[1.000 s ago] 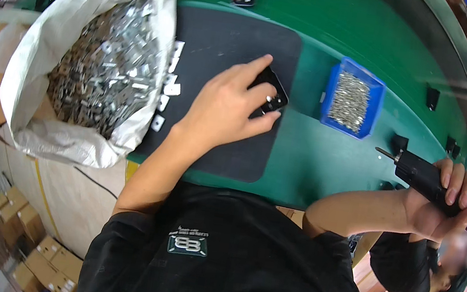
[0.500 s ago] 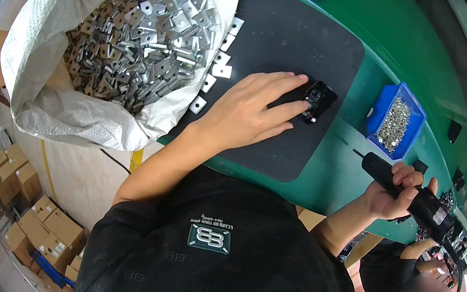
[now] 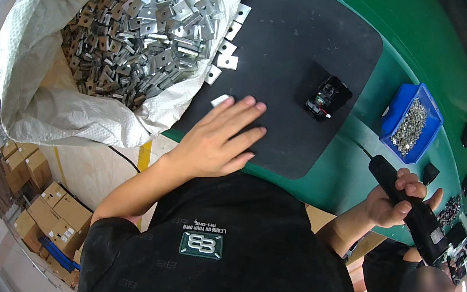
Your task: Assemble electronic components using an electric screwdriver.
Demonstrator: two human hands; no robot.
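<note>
My left hand [image 3: 216, 139] is over the near left part of the black mat [image 3: 296, 41], fingers stretched and apart. Its fingertips are beside a small metal plate [image 3: 220, 100], partly covered; whether they touch it, I cannot tell. Several similar square plates with a hole [image 3: 227, 62] line the mat's left edge. A small black housing with parts and wires inside [image 3: 328, 98] lies on the mat, right of centre, with no hand on it. My right hand [image 3: 396, 200] is wrapped round a black electric screwdriver [image 3: 409, 212], its thin bit pointing up and left, off the mat.
A white woven sack [image 3: 32, 52] full of bent metal plates [image 3: 159, 34] stands at the left. On the green table [image 3: 361, 170], a blue bin [image 3: 389, 123] holds small screws [image 3: 410, 128]. Another person [image 3: 384, 281] is at the lower right. Cardboard boxes [image 3: 65, 215] stand at the lower left.
My left hand has left the black housing and moved left and nearer, to the metal plate at the mat's edge. My right hand still holds the electric screwdriver in about the same place.
</note>
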